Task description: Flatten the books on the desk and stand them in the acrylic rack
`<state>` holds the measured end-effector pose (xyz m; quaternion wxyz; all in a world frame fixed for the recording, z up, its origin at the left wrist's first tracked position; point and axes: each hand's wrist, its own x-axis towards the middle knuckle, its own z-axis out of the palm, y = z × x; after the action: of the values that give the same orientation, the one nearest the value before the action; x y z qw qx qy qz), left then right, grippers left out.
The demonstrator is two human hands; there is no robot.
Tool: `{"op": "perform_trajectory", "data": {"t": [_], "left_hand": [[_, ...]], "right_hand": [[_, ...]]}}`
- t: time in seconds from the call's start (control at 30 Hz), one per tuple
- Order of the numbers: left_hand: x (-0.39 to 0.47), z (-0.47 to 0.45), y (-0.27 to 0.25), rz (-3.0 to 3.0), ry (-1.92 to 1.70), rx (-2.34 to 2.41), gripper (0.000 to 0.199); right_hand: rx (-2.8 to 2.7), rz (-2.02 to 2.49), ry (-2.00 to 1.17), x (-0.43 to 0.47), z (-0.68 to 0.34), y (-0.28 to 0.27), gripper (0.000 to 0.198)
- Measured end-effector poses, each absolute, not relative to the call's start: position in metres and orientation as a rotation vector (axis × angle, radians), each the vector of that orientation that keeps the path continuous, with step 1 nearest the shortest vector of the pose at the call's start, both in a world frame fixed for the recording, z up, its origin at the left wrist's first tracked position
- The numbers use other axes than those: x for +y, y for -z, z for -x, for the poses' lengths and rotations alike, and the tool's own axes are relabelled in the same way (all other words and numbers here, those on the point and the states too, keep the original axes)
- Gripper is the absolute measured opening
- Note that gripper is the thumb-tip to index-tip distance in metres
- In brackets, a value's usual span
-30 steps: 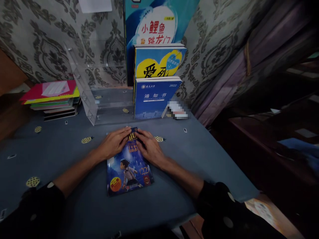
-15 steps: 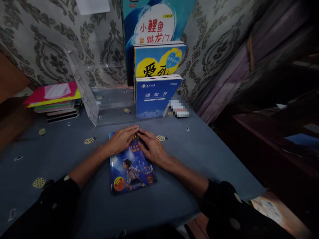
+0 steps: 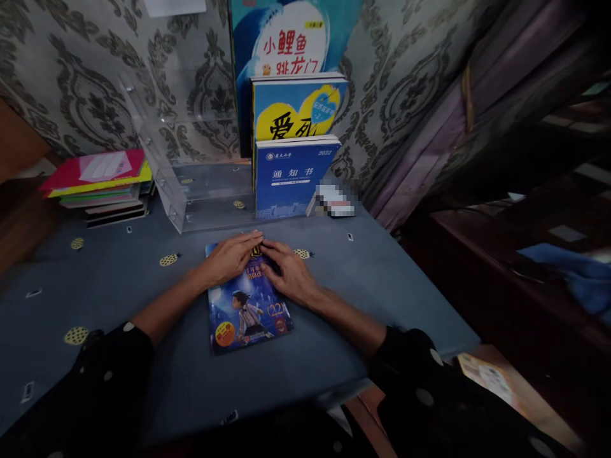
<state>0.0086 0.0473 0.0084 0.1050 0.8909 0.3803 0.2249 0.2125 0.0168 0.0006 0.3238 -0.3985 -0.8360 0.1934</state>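
Observation:
A dark blue paperback book (image 3: 222,313) lies on the cloth-covered table (image 3: 334,337), its cover showing a running cartoon figure and the number 22. Across its upper left part rests my left hand (image 3: 233,257), laid flat with fingers stretched toward the top edge. My right hand (image 3: 292,275) lies over the upper right part, its thumb apart from the other fingers. The fingertips of both hands come close together near the book's top, hiding much of the title. Neither hand wraps round the book.
Behind the book, a clear acrylic stand (image 3: 167,191) holds upright books, with a blue booklet (image 3: 296,181) in front. At the left lies a stack of books and papers (image 3: 105,184). A pixelated item (image 3: 337,198) sits right of the stand. The table's right edge slants toward me.
The whole view has shifted slightly, so the table and stand appear a little higher and further left. Both hands stay on the book in much the same pose.

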Motion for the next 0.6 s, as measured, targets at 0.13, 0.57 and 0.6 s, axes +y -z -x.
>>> {"op": "perform_trajectory", "data": {"t": [0.13, 0.57, 0.6], "left_hand": [[0.047, -0.009, -0.009, -2.638, -0.66, 1.117, 0.043], [0.041, -0.012, -0.01, -2.696, -0.621, 1.105, 0.043], [0.041, -0.012, -0.011, -2.693, -0.618, 1.11, 0.043]], "right_hand": [[-2.193, 1.053, -0.531, 0.015, -0.213, -0.004, 0.04], [-2.234, 1.029, -0.626, 0.003, -0.224, -0.004, 0.053], [-2.265, 1.026, -0.642, 0.001, -0.226, -0.004, 0.059]]}}
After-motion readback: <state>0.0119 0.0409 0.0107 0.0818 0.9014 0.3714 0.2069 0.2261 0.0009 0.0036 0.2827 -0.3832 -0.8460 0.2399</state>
